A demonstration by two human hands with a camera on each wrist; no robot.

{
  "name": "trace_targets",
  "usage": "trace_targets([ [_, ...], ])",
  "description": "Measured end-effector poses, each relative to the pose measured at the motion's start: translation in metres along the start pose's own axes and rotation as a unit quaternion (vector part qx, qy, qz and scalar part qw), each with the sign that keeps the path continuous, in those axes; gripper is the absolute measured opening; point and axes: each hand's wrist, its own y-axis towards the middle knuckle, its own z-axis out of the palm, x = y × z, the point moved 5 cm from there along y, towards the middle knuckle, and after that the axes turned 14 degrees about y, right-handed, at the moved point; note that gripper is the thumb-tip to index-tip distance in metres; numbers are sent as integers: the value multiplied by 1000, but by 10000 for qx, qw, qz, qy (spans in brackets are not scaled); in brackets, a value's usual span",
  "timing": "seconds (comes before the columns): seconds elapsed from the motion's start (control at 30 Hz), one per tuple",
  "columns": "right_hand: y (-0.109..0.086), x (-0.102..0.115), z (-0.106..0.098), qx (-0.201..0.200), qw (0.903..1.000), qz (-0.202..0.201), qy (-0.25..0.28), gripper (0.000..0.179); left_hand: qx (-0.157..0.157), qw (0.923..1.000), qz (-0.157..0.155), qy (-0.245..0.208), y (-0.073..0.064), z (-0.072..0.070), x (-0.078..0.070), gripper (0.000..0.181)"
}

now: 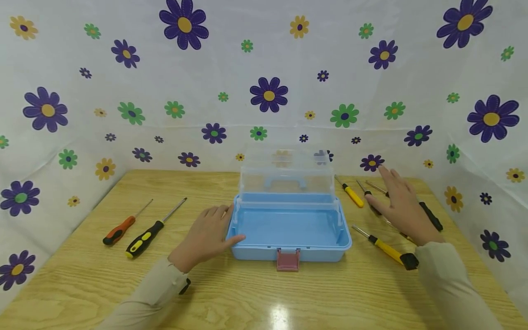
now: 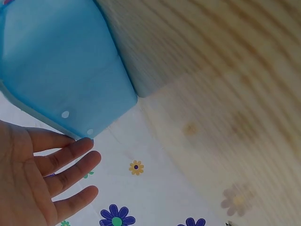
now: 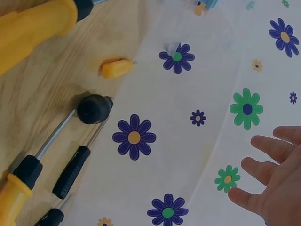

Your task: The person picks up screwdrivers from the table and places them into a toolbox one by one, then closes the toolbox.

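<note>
A light-blue toolbox (image 1: 255, 253) sits mid-table with its see-through lid (image 1: 288, 181) raised at the back and a pink latch (image 1: 288, 260) hanging down in front. My left hand (image 1: 208, 233) is at the box's left end, thumb over the rim. Seen from the left wrist, its fingers (image 2: 70, 175) are extended and spread, with fingertips right at the box's edge. Over several screwdrivers on the right side hovers my right hand (image 1: 398, 201), fingers extended and holding nothing. Nearest below it are a dark-handled screwdriver (image 1: 373, 206) and a yellow-and-black screwdriver (image 1: 387, 250).
Left of the box lie an orange-and-black screwdriver (image 1: 119, 230) and a black-and-yellow screwdriver (image 1: 144, 238). On the right, a yellow screwdriver (image 1: 354, 197) lies beside the box and a black-handled one (image 1: 430, 216) farther out. A flowered white cloth (image 1: 231, 73) encloses the wooden table's (image 1: 231, 298) back and sides.
</note>
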Motion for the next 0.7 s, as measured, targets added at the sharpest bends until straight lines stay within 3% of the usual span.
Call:
trace_targets([
  [0.23,-6,-9,-2,-61,9999,17,79,79,224,9996,-83,-120,-3,4,-1,92],
  [0.5,-14,-20,-4,-180,9997,-7,153,76,197,9997,-100,-47,-5,6,-4,100],
  [0.7,-21,-30,-5,-316,9978,-25,576,70,286,9995,-92,-48,-5,7,-5,101],
])
